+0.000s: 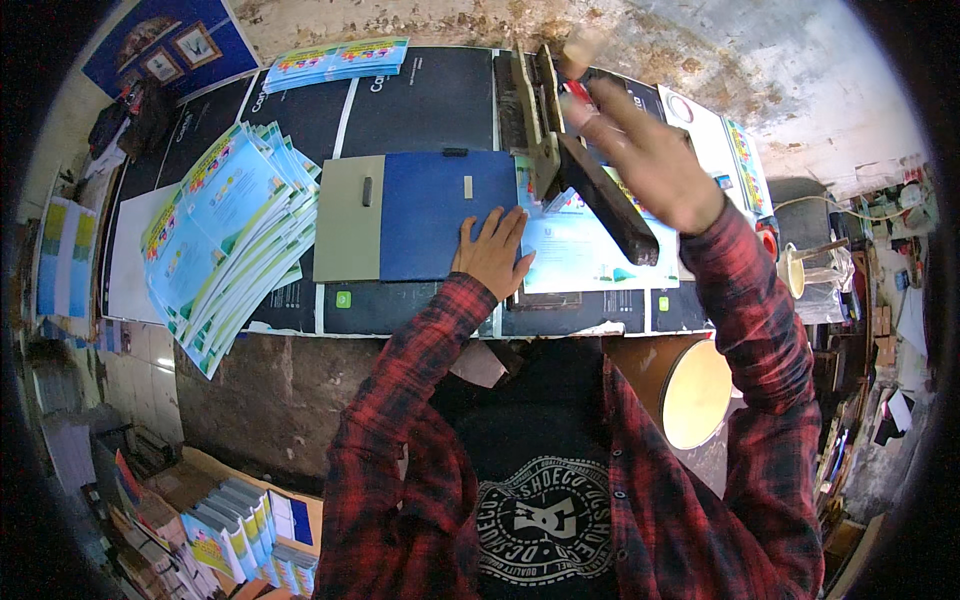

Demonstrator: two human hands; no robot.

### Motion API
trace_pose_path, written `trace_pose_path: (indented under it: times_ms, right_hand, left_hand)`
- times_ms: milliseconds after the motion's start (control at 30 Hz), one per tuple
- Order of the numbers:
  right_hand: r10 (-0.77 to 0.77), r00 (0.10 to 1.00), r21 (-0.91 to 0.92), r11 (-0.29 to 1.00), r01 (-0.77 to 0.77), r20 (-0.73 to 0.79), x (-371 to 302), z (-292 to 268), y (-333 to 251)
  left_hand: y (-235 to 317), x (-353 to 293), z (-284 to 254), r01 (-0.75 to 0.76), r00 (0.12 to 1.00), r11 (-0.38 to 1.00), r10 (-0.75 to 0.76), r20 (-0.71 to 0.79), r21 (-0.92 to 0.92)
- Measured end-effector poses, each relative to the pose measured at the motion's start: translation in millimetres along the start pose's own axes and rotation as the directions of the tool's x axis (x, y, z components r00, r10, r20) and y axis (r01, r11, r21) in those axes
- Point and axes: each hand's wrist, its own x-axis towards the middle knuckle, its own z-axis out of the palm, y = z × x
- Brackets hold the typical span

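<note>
My left hand (492, 255) lies flat with fingers spread at the right edge of a blue board (430, 215), beside a light-blue printed sheet (575, 250). A grey-beige panel (348, 220) adjoins the board on the left. My right hand (650, 155), somewhat blurred, is raised above the sheet with fingers stretched out and nothing visibly held. It is beside a bench tool with an upright frame (537, 110) and a long dark arm (608, 200) slanting over the sheet. Near my right fingertips are a red part and a blurred beige knob (582, 48).
A large fanned stack of printed sheets (225, 230) overhangs the table's front left edge. A smaller stack (335, 65) lies at the back. More papers (745, 160) and a cream mug (793, 270) are on the right. Below the table stands a brown drum (690, 390); bound booklets (235, 525) fill the lower left.
</note>
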Motion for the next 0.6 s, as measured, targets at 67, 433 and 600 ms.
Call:
trace_pose_path:
  times_ms: [67,433,600]
  right_hand:
    - [0.022,0.994,0.083,0.996,-0.031,0.105,-8,24,4]
    - [0.047,0.952,-0.184,0.977,-0.107,-0.303,-81,179,26]
    - [0.069,0.968,0.036,0.997,-0.063,-0.243,-71,141,19]
  left_hand:
    - [1,1,-1,-0.005,1.0,1.0,0.005,0.0,-0.019]
    - [11,-2,-1,0.028,1.0,0.997,-0.028,0.008,-0.067]
    - [8,-1,2,0.042,0.999,0.999,-0.042,0.006,-0.012]
